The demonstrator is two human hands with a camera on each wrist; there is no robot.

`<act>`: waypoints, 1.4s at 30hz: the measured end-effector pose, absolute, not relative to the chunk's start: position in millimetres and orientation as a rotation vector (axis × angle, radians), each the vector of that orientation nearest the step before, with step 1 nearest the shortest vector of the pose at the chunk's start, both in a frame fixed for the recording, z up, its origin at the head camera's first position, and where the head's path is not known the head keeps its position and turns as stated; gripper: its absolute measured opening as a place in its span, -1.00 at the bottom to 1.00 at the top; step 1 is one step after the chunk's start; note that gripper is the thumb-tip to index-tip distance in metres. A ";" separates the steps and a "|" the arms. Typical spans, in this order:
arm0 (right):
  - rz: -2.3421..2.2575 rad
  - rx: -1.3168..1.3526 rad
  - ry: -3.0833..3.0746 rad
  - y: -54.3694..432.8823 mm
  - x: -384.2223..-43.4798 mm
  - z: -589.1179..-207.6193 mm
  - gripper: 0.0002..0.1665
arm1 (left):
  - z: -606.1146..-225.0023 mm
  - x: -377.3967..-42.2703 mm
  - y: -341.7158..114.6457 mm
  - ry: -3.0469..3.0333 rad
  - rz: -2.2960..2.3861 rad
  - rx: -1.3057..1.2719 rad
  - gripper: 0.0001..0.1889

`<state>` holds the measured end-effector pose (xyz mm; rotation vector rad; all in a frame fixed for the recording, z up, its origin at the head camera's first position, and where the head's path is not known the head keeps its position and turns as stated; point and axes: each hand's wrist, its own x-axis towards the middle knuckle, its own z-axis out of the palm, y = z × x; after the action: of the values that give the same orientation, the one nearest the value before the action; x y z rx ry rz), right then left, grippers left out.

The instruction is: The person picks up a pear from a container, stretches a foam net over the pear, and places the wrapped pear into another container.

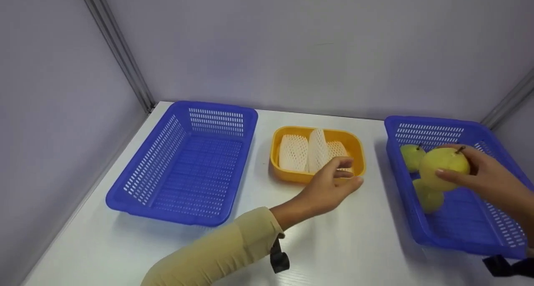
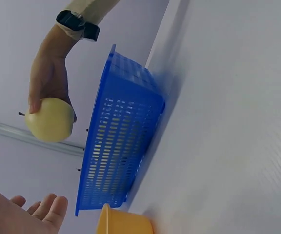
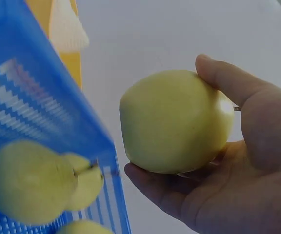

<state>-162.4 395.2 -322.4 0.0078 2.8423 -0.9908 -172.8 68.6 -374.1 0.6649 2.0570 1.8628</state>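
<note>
A pale yellow-green pear point(image 1: 444, 167) with a short stem is gripped by my right hand point(image 1: 496, 179) above the left side of the right blue basket point(image 1: 469, 231). The right wrist view shows the thumb on one side of the held pear point(image 3: 174, 122) and fingers around the other. Inside that basket lie more pears point(image 3: 30, 183). My left hand point(image 1: 327, 190) holds nothing, its fingers loosely bent, over the near edge of a yellow tub point(image 1: 292, 177). White foam net sleeves point(image 1: 294, 152) lie in the tub. In the left wrist view, the left palm point(image 2: 13, 214) faces up.
At the left of the white table point(image 1: 333, 244) stands another blue basket point(image 1: 196, 165), with no fruit in it. The yellow tub sits between the two baskets. Behind the table rises a grey wall point(image 1: 313, 56), with metal frame posts point(image 1: 119, 48) at the corners.
</note>
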 end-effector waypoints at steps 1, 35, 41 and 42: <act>-1.017 -0.020 2.838 388.5 -160.5 -322.5 -0.09 | -372.7 -174.4 64.8 2.056 1.885 0.682 -0.45; -1.686 -0.421 2.243 253.1 -115.3 -363.6 -0.34 | -392.8 -138.7 29.4 2.034 1.612 0.927 -0.02; -1.688 -0.611 2.160 251.6 -103.2 -373.6 -0.20 | -401.8 -136.5 23.0 2.087 1.565 0.951 -0.03; -1.687 -0.651 2.162 251.1 -102.2 -376.3 -0.18 | -403.3 -136.2 22.4 2.089 1.562 0.962 -0.04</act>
<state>-102.2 251.1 -376.3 -0.6508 2.1616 -1.6874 -136.2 22.4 -403.3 0.9623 2.0891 1.5623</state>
